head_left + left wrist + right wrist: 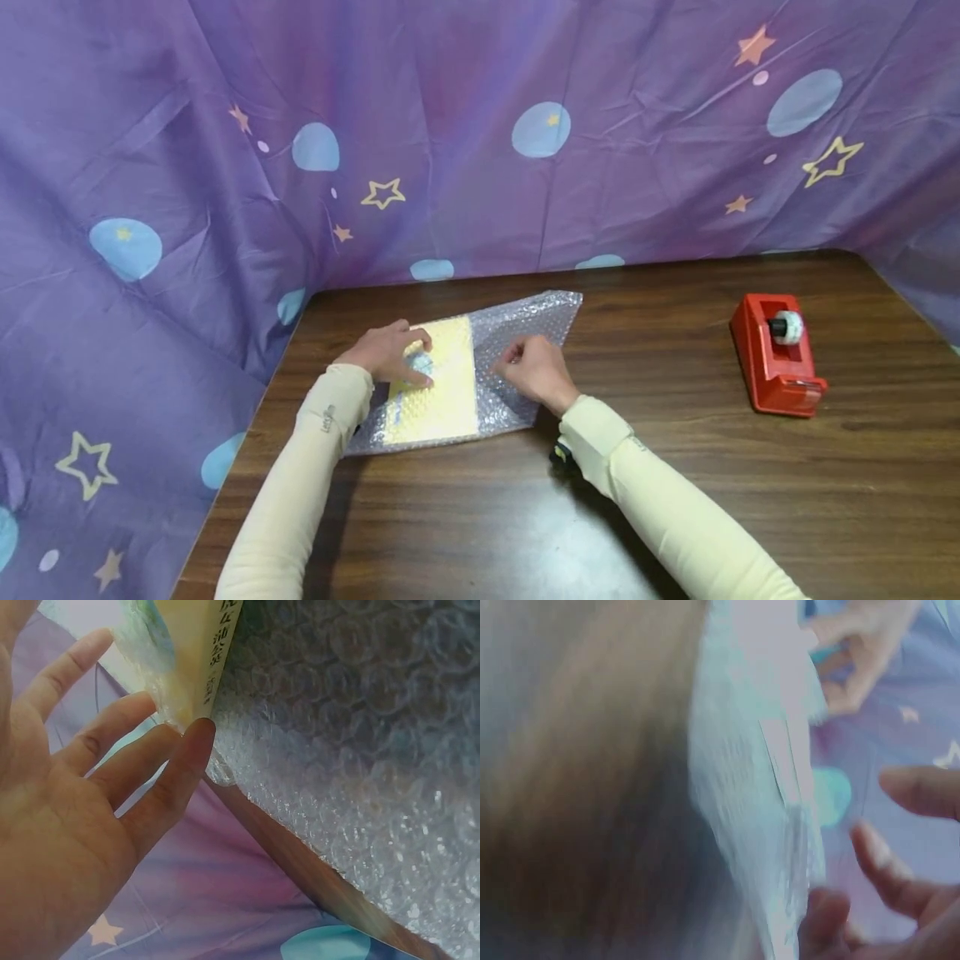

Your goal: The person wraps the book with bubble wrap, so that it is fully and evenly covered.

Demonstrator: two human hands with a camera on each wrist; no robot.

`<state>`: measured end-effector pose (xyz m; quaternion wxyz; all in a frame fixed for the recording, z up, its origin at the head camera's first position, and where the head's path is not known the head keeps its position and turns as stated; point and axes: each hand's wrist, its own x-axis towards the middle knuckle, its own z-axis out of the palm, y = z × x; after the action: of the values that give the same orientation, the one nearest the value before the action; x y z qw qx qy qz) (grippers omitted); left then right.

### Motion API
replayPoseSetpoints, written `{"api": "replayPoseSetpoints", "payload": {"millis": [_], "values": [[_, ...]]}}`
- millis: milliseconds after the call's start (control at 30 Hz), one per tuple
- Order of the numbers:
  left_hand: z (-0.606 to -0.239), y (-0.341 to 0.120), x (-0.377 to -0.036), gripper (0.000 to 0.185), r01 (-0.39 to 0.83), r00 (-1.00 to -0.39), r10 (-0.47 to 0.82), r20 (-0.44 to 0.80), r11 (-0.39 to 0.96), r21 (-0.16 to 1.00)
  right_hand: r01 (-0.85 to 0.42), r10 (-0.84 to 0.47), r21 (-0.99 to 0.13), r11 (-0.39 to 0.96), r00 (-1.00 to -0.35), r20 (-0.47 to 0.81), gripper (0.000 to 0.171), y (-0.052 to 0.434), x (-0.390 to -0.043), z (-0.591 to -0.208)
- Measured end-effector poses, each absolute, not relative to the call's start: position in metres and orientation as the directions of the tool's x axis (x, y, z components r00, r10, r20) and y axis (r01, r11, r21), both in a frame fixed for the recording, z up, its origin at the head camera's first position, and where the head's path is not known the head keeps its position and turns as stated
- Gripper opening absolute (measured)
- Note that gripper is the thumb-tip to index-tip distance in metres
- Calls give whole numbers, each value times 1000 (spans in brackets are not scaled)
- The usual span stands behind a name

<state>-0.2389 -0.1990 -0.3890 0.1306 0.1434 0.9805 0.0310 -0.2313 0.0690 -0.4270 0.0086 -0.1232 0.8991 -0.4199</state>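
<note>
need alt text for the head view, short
Two hands in cream sleeves work on a yellow book lying on bubble wrap on a brown wooden table: the left hand rests on the book, the right hand touches the wrap beside it. A red tape dispenser stands to the right; a purple star-print cloth hangs behind.

A column of printed East Asian characters is seen on the spine of the yellow book (pixel 196 645), just beside the fingertips (pixel 199 735) of the left hand (pixel 71 817); individual characters cannot be read with certainty. A small logo is noted on the left sleeve (pixel 327 417), illegible.
</note>
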Motion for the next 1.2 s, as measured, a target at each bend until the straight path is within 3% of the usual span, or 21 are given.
{"api": "replayPoseSetpoints", "payload": {"millis": [167,333,500,667,733,900,1200], "values": [[-386,-200,-238,58,281,-926,300,-228,953,110,-28,-38,-845,535,-999,9,44,86,-243,-425],[-385,-202,-235,59,270,-930,288,-229,957,109,111,38,-895,431,-994,-104,67,95,-246,-435],[-386,-203,-233,58,267,-930,289,-228,956,123,180,53,-955,236,-984,-172,69,94,-247,-439],[-389,-204,-234,57,281,-928,302,-219,952,124,281,-69,-953,-115,-959,-275,63,91,-250,-439],[-389,-204,-234,57,284,-928,305,-215,951,127,306,-129,-931,-197,-950,-285,58,89,-250,-441],[-391,-204,-235,57,277,-929,304,-213,950,146,332,-198,-905,-266,-938,-285,61,87,-251,-446],[-391,-204,-237,57,270,-931,298,-210,951,150,316,-199,-922,-226,-941,-273,70,75,-249,-453]]}}
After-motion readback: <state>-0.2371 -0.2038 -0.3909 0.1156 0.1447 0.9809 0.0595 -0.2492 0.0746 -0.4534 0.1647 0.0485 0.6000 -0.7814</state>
